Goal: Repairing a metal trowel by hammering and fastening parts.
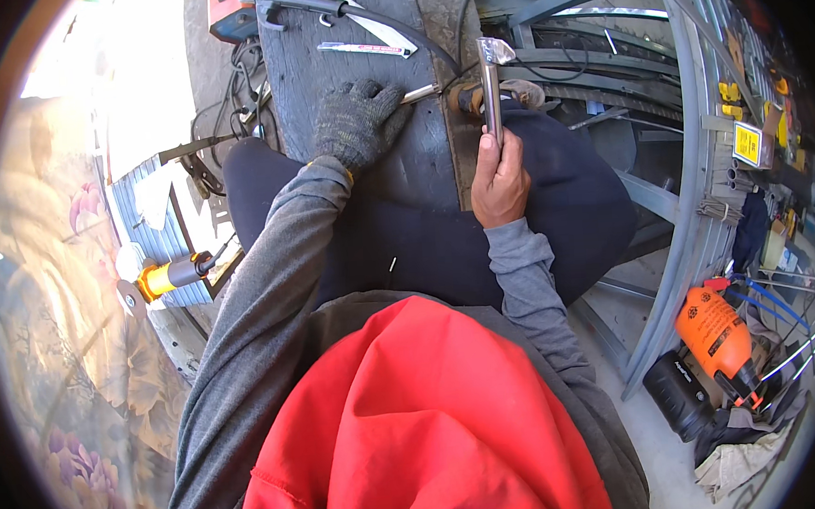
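My left hand (356, 123), in a dark knitted glove, rests on the dark wooden board (403, 167) between my knees. Its fingers are curled about a short metal rod (420, 94), whose bare end juts out to the right; the rest is under the glove. My bare right hand (499, 181) is closed around the shiny metal handle of a hammer (491, 98). The hammer stands up away from me, its head at the far end, to the right of the rod. A white marker (366, 49) lies on the board beyond my left hand.
An electrode holder (297, 0) with a black cable lies at the board's far end, near a red machine (232, 13). At left sits a yellow angle grinder (171, 276). A steel frame (689, 166) rises at right, beside an orange spray bottle (716, 330) and a black container (678, 395).
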### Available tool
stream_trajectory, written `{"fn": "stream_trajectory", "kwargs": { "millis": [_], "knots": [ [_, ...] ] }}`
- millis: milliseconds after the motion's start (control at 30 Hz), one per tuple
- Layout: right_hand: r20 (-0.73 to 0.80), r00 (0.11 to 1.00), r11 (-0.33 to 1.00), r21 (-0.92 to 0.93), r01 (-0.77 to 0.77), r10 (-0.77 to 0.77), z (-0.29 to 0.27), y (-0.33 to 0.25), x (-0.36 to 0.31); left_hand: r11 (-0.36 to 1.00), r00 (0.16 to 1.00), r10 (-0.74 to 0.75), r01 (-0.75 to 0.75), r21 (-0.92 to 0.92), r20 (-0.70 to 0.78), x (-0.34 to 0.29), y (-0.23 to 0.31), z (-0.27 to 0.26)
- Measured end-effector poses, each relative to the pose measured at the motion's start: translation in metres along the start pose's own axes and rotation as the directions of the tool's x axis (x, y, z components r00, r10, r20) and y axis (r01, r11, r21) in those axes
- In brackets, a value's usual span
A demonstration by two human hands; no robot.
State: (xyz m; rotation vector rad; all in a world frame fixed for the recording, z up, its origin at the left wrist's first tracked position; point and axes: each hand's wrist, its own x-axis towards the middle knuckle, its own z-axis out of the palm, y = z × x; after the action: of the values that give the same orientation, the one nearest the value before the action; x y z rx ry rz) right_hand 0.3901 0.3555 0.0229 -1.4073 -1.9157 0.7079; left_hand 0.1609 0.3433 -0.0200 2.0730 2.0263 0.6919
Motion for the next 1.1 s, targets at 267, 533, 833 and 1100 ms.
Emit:
{"fn": "stream_trajectory", "kwargs": {
  "millis": [267, 533, 833, 1100],
  "knots": [
    [0.215, 0.960, 0.981, -0.116, -0.157, 0.179, 0.008, 0.014, -0.016, 0.998, 0.999, -0.019, 0.020, -0.057, 0.029, -0.005, 0.000, 0.001],
    [0.116, 0.987, 0.994, -0.014, -0.112, 0.112, 0.011, 0.012, -0.014, 0.999, 1.000, -0.003, 0.002, -0.052, -0.008, 0.001, 0.000, 0.002],
    [0.160, 0.982, 0.995, -0.015, -0.102, 0.103, 0.009, 0.014, -0.013, 0.999, 1.000, -0.004, 0.002, -0.046, -0.025, -0.004, 0.000, 0.005],
    [0.315, 0.925, 0.973, -0.150, -0.173, 0.213, 0.010, 0.020, -0.009, 0.999, 0.999, -0.010, 0.008, -0.054, -0.032, -0.007, -0.001, 0.006]
  ]
}}
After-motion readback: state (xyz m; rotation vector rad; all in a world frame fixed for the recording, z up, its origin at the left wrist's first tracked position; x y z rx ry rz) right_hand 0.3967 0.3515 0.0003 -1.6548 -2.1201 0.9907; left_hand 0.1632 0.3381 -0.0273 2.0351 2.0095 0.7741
